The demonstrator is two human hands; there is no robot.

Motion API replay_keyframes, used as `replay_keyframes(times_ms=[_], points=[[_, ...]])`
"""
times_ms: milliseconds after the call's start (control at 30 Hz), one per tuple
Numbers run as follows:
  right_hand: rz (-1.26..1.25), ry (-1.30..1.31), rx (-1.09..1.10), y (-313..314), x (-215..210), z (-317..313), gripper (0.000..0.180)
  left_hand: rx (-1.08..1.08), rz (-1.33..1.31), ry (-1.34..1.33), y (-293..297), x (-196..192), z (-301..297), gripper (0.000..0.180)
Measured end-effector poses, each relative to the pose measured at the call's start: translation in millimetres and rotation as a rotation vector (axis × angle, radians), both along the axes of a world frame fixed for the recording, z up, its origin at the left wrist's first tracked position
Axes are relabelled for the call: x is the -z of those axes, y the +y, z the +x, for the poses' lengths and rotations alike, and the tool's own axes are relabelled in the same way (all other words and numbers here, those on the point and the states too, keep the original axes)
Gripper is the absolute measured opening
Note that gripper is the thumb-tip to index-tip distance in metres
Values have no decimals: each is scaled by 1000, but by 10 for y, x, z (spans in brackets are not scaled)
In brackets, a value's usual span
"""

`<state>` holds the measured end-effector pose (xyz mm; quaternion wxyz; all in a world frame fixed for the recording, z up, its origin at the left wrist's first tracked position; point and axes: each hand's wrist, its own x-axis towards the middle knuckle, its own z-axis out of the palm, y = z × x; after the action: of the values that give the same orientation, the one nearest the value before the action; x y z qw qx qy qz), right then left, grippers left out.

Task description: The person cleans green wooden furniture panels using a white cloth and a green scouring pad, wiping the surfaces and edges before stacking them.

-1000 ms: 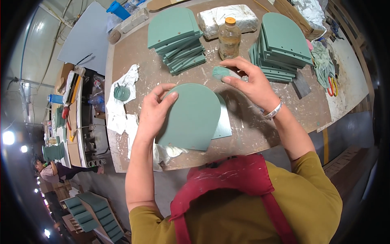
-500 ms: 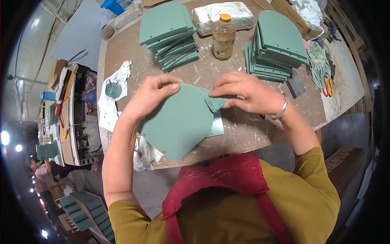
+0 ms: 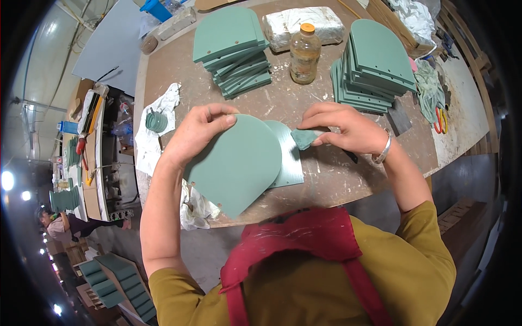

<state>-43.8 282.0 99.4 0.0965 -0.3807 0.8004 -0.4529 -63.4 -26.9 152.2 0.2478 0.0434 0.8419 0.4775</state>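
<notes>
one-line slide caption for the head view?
Left hand tilts a green arched panel; right hand pinches a small green pad.

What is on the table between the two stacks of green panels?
In the head view, a clear bottle with an orange cap stands between the left stack and the right stack, on the table.
</notes>
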Motion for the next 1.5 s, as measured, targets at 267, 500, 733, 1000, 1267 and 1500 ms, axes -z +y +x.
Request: replay_keyframes(times_ms=[267, 500, 733, 1000, 1267, 1500], points=[[-318, -184, 300, -20, 229, 198, 37, -346, 868, 70, -376, 489, 15, 28], [-583, -521, 392, -103, 382, 395, 37, -263, 1672, -297, 19, 801, 106, 29], [-541, -589, 398, -164, 488, 494, 38, -311, 1825, -414, 163, 657, 254, 22], [-675, -689, 443, -242, 580, 557, 40, -396, 1826, -476, 238, 582, 353, 16], [-724, -750, 465, -196, 664, 566, 40, -251, 1869, -501, 282, 519, 264, 16], [-749, -784, 498, -147, 679, 609, 38, -142, 1982, -549, 288, 537, 112, 20]])
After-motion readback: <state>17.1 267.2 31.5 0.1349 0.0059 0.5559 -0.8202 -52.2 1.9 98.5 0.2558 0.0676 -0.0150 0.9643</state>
